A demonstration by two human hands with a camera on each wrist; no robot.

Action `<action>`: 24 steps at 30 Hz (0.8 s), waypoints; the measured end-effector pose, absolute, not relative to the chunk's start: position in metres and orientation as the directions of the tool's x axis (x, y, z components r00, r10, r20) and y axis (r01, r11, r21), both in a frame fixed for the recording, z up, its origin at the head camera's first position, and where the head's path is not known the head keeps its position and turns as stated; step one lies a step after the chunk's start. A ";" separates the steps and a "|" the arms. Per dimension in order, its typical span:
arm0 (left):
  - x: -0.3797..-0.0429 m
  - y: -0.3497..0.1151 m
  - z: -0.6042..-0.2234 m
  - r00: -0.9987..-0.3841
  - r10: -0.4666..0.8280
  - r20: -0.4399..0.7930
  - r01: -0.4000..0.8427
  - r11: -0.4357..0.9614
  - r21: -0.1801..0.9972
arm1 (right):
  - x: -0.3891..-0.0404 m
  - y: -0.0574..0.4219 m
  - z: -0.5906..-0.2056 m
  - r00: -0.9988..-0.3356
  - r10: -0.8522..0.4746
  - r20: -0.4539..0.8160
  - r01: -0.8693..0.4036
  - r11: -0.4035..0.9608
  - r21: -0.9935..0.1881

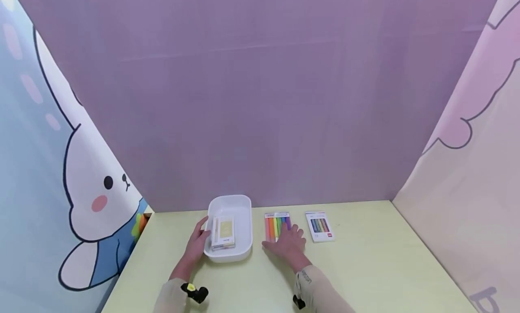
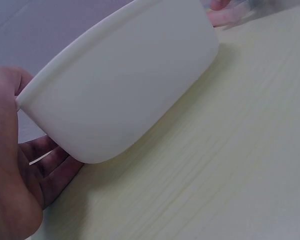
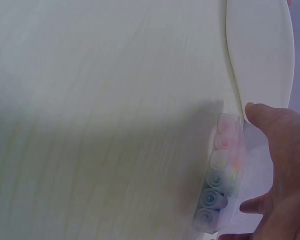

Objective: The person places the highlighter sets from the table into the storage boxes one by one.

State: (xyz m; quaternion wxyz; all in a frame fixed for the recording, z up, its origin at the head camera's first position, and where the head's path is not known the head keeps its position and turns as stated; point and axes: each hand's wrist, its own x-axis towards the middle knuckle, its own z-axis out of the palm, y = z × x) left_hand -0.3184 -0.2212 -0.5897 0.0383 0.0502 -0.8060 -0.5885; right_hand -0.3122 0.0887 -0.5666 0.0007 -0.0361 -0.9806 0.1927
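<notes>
A white plastic basin (image 1: 243, 222) stands on the table, and my left hand (image 1: 197, 243) grips its left edge. In the left wrist view the thumb side is at the rim while the fingers (image 2: 55, 170) curl against the outside wall. Inside the basin lies a small white box (image 1: 224, 232) with a yellowish panel. My right hand (image 1: 287, 245) is spread over the near end of a clear pack of coloured markers (image 1: 276, 223). In the right wrist view the marker pack (image 3: 217, 172) shows its round marker ends, beside the spread thumb and fingers; contact is unclear.
Right of the markers lies a white box (image 1: 320, 227) picturing coloured sticks. The pale yellow table (image 1: 378, 254) ends at a purple backdrop (image 1: 260, 100). Printed cloth panels stand on both sides, a cartoon rabbit (image 1: 97, 191) on the left one.
</notes>
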 end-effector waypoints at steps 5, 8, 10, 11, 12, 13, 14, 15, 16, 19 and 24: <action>-0.321 -0.222 -0.590 -0.990 -0.140 0.008 -0.037 0.312 0.950 | -0.317 0.086 -0.568 -0.996 0.090 -0.003 0.083 0.906 -0.414; -0.321 -0.223 -0.588 -0.989 -0.149 0.000 -0.049 0.326 0.944 | -0.322 0.084 -0.572 -0.994 0.105 -0.027 0.107 0.901 -0.420; -0.320 -0.223 -0.588 -0.988 -0.152 -0.009 -0.060 0.330 0.942 | -0.323 0.082 -0.575 -0.992 0.117 -0.043 0.124 0.905 -0.407; -0.319 -0.224 -0.589 -0.989 -0.149 -0.009 -0.059 0.333 0.941 | -0.324 0.082 -0.577 -0.991 0.120 -0.050 0.130 0.909 -0.397; -0.319 -0.223 -0.589 -0.989 -0.147 -0.011 -0.059 0.333 0.941 | -0.324 0.081 -0.578 -0.991 0.123 -0.051 0.133 0.910 -0.392; -0.318 -0.224 -0.589 -0.990 -0.140 -0.007 -0.053 0.334 0.941 | -0.323 0.081 -0.578 -0.991 0.122 -0.051 0.132 0.912 -0.389; -0.317 -0.223 -0.590 -0.990 -0.140 -0.007 -0.053 0.331 0.942 | -0.323 0.080 -0.578 -0.991 0.124 -0.049 0.133 0.912 -0.388; -0.317 -0.223 -0.590 -0.990 -0.139 -0.009 -0.055 0.328 0.943 | -0.322 0.080 -0.579 -0.991 0.124 -0.052 0.134 0.912 -0.387; -0.316 -0.223 -0.591 -0.990 -0.141 -0.011 -0.057 0.325 0.944 | -0.321 0.079 -0.579 -0.991 0.121 -0.051 0.132 0.911 -0.390; -0.315 -0.223 -0.594 -0.989 -0.148 -0.019 -0.069 0.337 0.939 | -0.317 0.080 -0.578 -0.993 0.111 -0.044 0.119 0.911 -0.395; -0.314 -0.221 -0.597 -0.987 -0.161 -0.018 -0.075 0.355 0.932 | -0.316 0.085 -0.579 -0.995 0.100 -0.022 0.101 0.918 -0.383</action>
